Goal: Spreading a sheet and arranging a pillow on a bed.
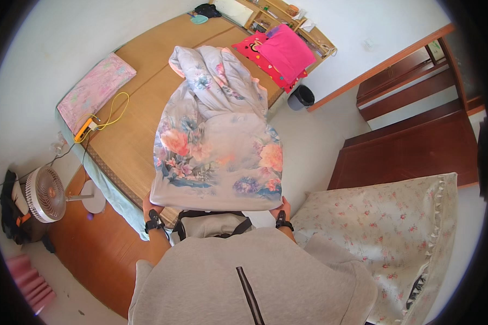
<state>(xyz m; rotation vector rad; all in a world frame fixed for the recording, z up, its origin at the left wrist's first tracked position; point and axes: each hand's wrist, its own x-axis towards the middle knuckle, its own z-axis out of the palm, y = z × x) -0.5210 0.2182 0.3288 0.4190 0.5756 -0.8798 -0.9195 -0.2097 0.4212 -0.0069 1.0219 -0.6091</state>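
Observation:
A light grey quilt (230, 135) with orange, pink and blue flowers stretches from my body onto the bed. Its near part is pulled flat, while the far end lies bunched in folds. At the quilt's near left corner, my left hand (152, 206) is closed on the edge, its fingers mostly under the cloth. My right hand (281, 206) grips the near right corner the same way. Both wrists wear black bands. Just below the quilt's near edge, a grey and black bag (211, 223) shows in front of me.
The bed has a tan woven mat (127, 157). On it lie a folded pink cloth (96, 91), an orange power strip (84, 130) with a yellow cable, and pink pillows (287, 53). A fan (46, 194) stands left, a bin (301, 97) beyond the bed, a flower-covered piece (385, 227) right.

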